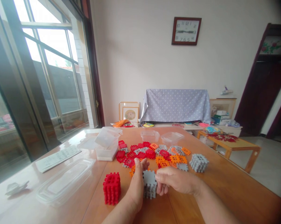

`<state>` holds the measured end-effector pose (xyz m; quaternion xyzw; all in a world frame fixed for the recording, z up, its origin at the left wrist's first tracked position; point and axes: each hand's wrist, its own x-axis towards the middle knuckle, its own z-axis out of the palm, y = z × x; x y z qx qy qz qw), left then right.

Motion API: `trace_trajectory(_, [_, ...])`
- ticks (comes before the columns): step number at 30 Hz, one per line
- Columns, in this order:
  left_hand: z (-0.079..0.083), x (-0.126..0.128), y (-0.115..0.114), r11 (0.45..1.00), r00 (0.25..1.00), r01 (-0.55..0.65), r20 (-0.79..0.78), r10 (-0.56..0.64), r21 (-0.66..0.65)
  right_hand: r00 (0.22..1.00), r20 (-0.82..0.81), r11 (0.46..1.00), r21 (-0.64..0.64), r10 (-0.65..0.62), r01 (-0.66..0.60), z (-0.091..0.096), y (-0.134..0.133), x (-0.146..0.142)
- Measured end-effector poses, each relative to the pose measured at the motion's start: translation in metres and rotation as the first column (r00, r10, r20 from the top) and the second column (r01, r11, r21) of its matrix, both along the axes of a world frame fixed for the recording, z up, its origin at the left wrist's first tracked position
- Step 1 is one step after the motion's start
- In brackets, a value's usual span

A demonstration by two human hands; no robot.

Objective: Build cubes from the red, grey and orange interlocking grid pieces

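Observation:
Both my hands meet over a grey cube of interlocking plastic tiles [149,184] on the wooden table [224,186]. My left hand [137,186] cups its left side with the fingers upright. My right hand [174,181] grips its right side, fingers curled on the edge. A finished red cube [112,188] stands to the left of my left hand. A finished grey block [198,162] sits to the right. A heap of loose red, orange and grey tiles [152,154] lies just beyond my hands.
A clear plastic lid [63,182] and a paper sheet [57,158] lie at the left. An open clear box [107,143] and two small clear tubs [149,135] stand behind the tiles. A low wooden table [233,144] stands on the floor at the right.

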<state>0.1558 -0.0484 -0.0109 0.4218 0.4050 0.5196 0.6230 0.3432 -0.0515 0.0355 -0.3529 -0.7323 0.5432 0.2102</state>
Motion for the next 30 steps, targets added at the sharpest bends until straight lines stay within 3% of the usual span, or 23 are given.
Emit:
trace_trajectory(8, [-0.001, 0.002, 0.002, 0.997, 0.998, -0.059, 0.021, 0.06, -0.046, 0.999, 0.001, 0.999, -0.026, -0.045, 0.045, 0.0, 0.001, -0.001])
trace_trajectory(15, [-0.003, 0.0, 0.005, 0.998, 0.998, -0.054, -0.021, 0.055, 0.015, 0.979, 0.036, 0.976, 0.093, -0.2, 0.196, 0.002, 0.006, 0.002])
trace_trajectory(18, [-0.003, -0.001, 0.006, 0.998, 0.999, -0.052, -0.014, 0.053, 0.027, 0.974, 0.073, 0.971, 0.121, -0.214, 0.204, -0.004, 0.009, 0.003])
trace_trajectory(24, [0.009, 0.001, 0.001, 0.993, 0.987, -0.113, -0.115, 0.116, 0.031, 0.972, 0.027, 0.97, 0.079, -0.233, 0.231, -0.011, 0.014, 0.002])
trace_trajectory(27, [0.014, 0.001, -0.002, 0.987, 0.973, -0.161, -0.17, 0.156, -0.015, 0.904, -0.072, 0.891, 0.153, -0.421, 0.427, -0.01, 0.022, 0.008])
trace_trajectory(28, [0.014, 0.001, -0.001, 0.984, 0.969, -0.176, -0.181, 0.17, -0.017, 0.854, -0.092, 0.828, 0.211, -0.513, 0.52, -0.01, 0.027, 0.013])
trace_trajectory(30, [0.012, -0.001, 0.001, 0.983, 0.966, -0.185, -0.183, 0.181, -0.009, 0.717, -0.084, 0.652, 0.352, -0.692, 0.671, -0.013, 0.038, 0.026])
